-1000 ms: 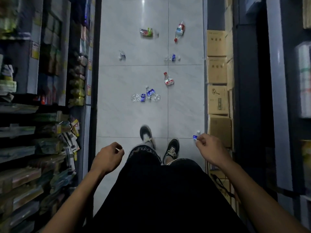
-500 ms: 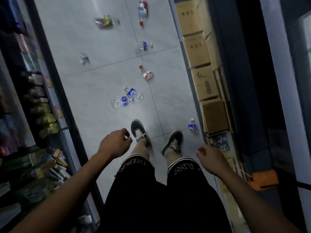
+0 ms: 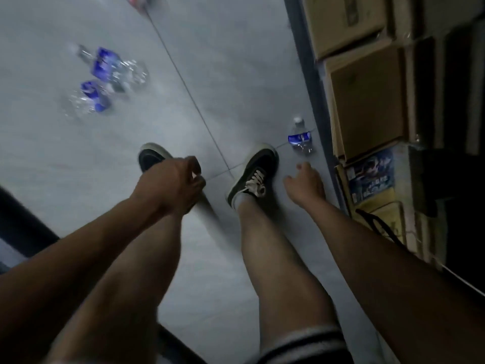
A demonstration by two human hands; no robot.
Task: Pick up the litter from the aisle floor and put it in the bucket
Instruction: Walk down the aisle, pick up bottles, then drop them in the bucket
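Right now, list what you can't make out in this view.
- Bucket: not in the head view at all.
- Left shoe: mostly covered by the left hand.
- Left hand's palm: curled away from the camera, so any contents are hidden.
- Two crushed bottles: motion-blurred, labels unreadable.
- Red-and-white litter: cut off by the top edge.
- Small bottle ahead of the open right hand: label print too small to read.

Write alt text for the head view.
A person bends over a grey tiled floor, right hand open, reaching toward a small blue-labelled bottle beside stacked cardboard boxes. The left hand is loosely curled; two crushed bottles lie farther off.
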